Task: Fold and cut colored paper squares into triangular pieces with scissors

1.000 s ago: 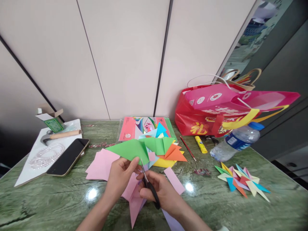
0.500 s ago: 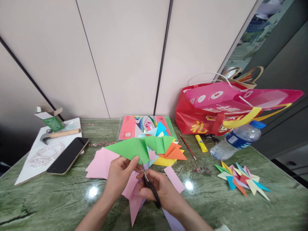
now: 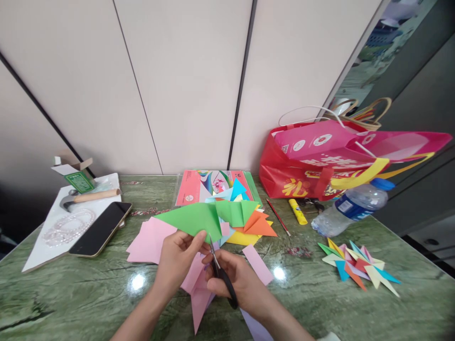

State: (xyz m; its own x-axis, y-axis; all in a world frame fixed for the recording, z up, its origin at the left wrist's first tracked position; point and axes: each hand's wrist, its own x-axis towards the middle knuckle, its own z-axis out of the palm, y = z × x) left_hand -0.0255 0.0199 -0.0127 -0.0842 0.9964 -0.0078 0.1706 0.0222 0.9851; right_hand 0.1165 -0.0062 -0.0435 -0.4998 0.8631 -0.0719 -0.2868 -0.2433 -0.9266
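Note:
A folded sheet of green paper (image 3: 194, 219) is pinched between the thumb and fingers of my left hand (image 3: 181, 255). My right hand (image 3: 236, 279) grips a pair of scissors (image 3: 227, 285) with black handles, its fingers in the loops. The blades point up and away from me, with the tips at the lower edge of the green paper. Below and around my hands lie pink paper pieces (image 3: 152, 240), and a pink strip (image 3: 258, 265) lies just right of the scissors. Beyond the green sheet is orange folded paper (image 3: 256, 223).
At right lie paper stars (image 3: 359, 266), a water bottle (image 3: 355, 208), a yellow glue stick (image 3: 297, 211) and a pencil (image 3: 278, 217), before a red bag (image 3: 295, 166). At left are a phone (image 3: 101, 230), a hammer (image 3: 90, 197) and beads (image 3: 69, 227). A paper pack (image 3: 188, 187) lies behind.

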